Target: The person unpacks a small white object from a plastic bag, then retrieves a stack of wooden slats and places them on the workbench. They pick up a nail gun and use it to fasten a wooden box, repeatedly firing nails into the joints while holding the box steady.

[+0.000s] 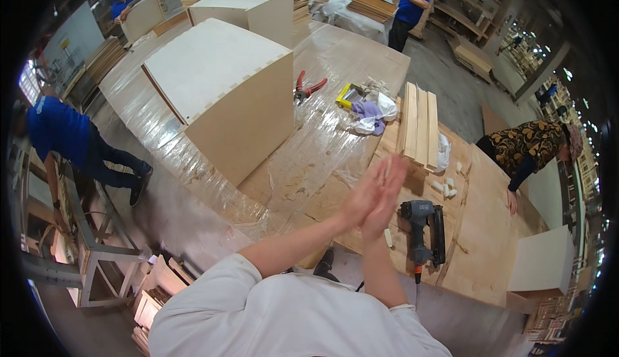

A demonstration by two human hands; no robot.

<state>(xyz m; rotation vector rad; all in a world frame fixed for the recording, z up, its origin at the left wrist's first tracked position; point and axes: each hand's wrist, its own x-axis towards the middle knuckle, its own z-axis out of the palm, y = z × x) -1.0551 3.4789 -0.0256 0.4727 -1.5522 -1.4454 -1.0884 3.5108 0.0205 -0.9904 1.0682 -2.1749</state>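
Hands are the centre of this moment: the left hand point(362, 196) and the right hand point(387, 192) are pressed flat together, palm against palm, fingers straight and pointing up and away, and they hold nothing between them. They are raised above the near edge of the wooden workbench point(490, 241). Just beside them, to the right, a grey nail gun point(422, 225) lies on the bench, with an orange fitting at its lower end. A little further, some small white blocks point(446, 188) lie loose on the wood. Behind the hands, a stack of pale wooden slats point(418, 125) stands on edge, and near it there are crumpled cloths point(374, 113), white and lilac. Red pliers point(306, 87) lie on the clear plastic sheet point(322, 151) that covers part of the bench. On this sheet stands a big unfinished wooden box point(222, 93); what is inside it, I cannot tell. A second similar box point(248, 9) stands behind. At the right, another person in a patterned top point(525, 144) leans on the bench.
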